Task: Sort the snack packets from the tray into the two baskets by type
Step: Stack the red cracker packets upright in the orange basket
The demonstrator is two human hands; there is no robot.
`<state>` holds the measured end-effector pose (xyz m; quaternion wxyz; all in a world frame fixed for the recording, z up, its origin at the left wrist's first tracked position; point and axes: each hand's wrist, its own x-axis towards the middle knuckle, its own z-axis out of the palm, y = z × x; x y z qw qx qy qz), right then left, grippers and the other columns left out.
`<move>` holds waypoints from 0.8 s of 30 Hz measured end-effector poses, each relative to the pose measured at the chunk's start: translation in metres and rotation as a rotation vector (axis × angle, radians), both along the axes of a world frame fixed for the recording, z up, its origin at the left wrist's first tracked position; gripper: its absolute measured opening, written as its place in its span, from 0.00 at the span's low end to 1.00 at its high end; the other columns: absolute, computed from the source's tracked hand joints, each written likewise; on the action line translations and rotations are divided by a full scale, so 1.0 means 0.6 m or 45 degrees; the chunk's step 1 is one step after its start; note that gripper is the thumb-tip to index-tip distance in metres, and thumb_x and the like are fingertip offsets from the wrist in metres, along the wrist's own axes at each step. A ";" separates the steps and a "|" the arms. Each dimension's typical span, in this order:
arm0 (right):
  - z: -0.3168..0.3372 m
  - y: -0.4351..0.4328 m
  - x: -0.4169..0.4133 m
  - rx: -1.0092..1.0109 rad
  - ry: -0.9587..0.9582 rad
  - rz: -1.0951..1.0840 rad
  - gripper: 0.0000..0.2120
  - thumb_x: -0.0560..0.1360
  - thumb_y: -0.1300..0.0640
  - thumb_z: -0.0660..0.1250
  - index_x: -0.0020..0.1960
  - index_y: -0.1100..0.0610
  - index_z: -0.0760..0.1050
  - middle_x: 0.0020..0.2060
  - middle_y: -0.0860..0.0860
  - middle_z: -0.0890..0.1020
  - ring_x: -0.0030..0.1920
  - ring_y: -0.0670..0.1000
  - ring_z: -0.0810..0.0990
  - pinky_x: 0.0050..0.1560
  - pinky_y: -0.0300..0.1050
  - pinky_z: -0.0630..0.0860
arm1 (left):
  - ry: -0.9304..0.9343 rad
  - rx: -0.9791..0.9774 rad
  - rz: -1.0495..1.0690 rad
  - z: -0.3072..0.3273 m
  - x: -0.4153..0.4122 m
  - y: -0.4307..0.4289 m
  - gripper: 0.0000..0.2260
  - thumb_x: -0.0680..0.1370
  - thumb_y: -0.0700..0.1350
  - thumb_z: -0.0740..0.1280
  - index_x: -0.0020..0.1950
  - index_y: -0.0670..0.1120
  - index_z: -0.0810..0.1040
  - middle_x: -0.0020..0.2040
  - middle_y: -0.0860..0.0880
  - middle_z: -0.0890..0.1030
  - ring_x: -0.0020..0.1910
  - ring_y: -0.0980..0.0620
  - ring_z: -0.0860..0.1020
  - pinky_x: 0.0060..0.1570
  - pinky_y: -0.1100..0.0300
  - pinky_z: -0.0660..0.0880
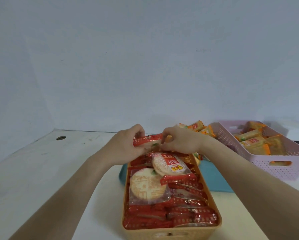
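My left hand (pixel 128 144) and my right hand (pixel 181 141) both grip one red snack packet (pixel 148 139) above the far end of the orange basket (pixel 206 177). That basket is packed with several red packets; two round-cracker packets (pixel 148 186) lie on top. A pink basket (pixel 273 161) at the right holds several orange packets (pixel 254 142). The teal tray (pixel 214 177) lies partly under and behind the orange basket. More orange packets (pixel 197 127) show behind my right hand.
The white table (pixel 50 170) stretches to the left, with a round cable hole (pixel 61 138) near its far edge. A plain wall rises right behind the table. The pink basket stands close to my right forearm.
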<state>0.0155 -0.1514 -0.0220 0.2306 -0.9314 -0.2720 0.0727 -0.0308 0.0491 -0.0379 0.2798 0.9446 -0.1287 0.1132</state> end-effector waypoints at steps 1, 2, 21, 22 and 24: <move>0.002 -0.001 0.000 0.006 0.011 -0.005 0.11 0.76 0.46 0.67 0.54 0.49 0.72 0.47 0.45 0.77 0.50 0.49 0.77 0.48 0.44 0.73 | 0.043 0.011 -0.022 -0.001 0.001 0.000 0.12 0.73 0.57 0.71 0.44 0.55 0.69 0.41 0.55 0.80 0.38 0.56 0.77 0.37 0.63 0.72; 0.004 -0.003 0.000 0.019 0.016 -0.013 0.11 0.76 0.46 0.67 0.55 0.49 0.73 0.51 0.47 0.78 0.52 0.50 0.77 0.50 0.45 0.73 | 0.083 0.037 -0.034 -0.001 0.003 0.002 0.12 0.73 0.59 0.70 0.45 0.55 0.70 0.42 0.56 0.80 0.40 0.56 0.78 0.39 0.62 0.75; -0.003 -0.034 -0.008 -0.445 -0.323 0.077 0.13 0.76 0.54 0.66 0.60 0.50 0.79 0.56 0.49 0.80 0.56 0.51 0.78 0.57 0.51 0.77 | -0.125 0.756 -0.144 -0.001 0.041 -0.007 0.20 0.78 0.53 0.65 0.70 0.58 0.67 0.59 0.54 0.80 0.55 0.52 0.77 0.52 0.56 0.75; -0.007 -0.033 -0.007 -0.461 -0.367 0.068 0.13 0.77 0.54 0.65 0.61 0.50 0.78 0.57 0.50 0.80 0.57 0.52 0.77 0.57 0.52 0.76 | -0.137 0.763 -0.162 -0.002 0.041 -0.008 0.19 0.78 0.53 0.65 0.69 0.58 0.68 0.57 0.55 0.80 0.55 0.53 0.77 0.52 0.55 0.75; -0.012 -0.031 -0.007 -0.490 -0.436 0.053 0.14 0.78 0.55 0.63 0.62 0.50 0.77 0.58 0.50 0.79 0.59 0.54 0.76 0.58 0.50 0.74 | -0.182 0.787 -0.181 -0.003 0.044 -0.007 0.18 0.78 0.56 0.64 0.67 0.59 0.69 0.54 0.55 0.79 0.54 0.54 0.75 0.51 0.56 0.74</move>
